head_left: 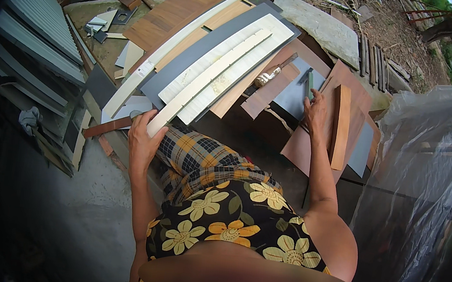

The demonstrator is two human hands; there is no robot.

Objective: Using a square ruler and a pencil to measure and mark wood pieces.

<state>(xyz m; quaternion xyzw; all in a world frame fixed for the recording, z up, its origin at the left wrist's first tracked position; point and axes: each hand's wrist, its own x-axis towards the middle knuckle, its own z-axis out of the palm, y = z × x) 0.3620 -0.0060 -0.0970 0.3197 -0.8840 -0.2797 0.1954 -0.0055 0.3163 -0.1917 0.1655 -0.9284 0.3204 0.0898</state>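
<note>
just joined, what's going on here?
A person is handling stacked boards with bare hands. The left hand grips the near end of a long cream strip, which lies along a white board. The right hand holds a green-handled tool above a blue-grey panel. To the right of that hand, an orange-brown wooden bar rests on a brown sheet.

Long curved cream strip [185,33]: near its lower left end you see a small pale label [146,67].
Label's print: you find only tiny dark marks on it, too small and blurred for you to read.
Readable words, numbers, brands or signs: you can make out none.
</note>
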